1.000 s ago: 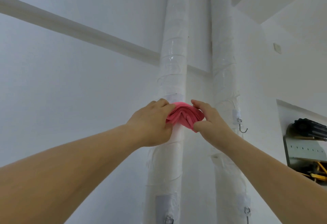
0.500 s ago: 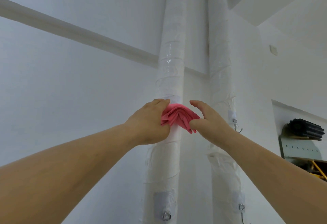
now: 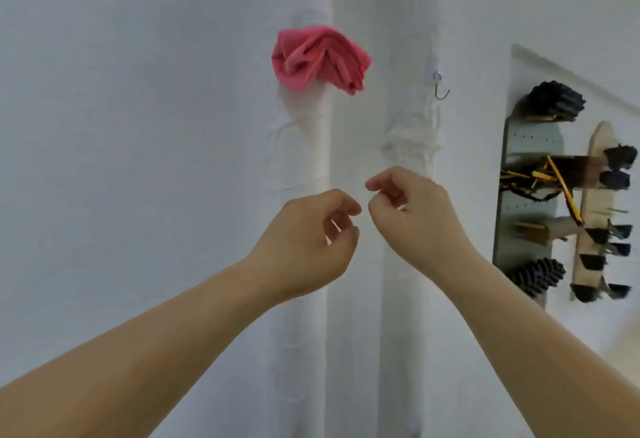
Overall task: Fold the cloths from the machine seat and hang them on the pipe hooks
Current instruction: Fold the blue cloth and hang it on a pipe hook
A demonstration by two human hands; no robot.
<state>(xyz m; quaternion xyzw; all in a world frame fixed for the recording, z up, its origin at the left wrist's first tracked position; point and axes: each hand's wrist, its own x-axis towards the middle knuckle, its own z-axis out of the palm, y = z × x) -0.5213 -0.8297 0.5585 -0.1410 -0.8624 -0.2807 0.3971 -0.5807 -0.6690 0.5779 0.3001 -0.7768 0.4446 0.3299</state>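
Two grips, both mine, hang in the air side by side and hold nothing: my left grip (image 3: 304,240) and my right grip (image 3: 415,216) each have loosely curled fingers, with the fingertips near each other but apart. The pink cloth (image 3: 318,58) sits bunched high on the left pipe (image 3: 304,146), well above both grips and touched by neither; whatever carries it is hidden under the folds. On the right pipe (image 3: 408,119) a metal hook (image 3: 440,86) hangs at about the cloth's height, and a wall rack (image 3: 526,174) of dark tools stands farther right.
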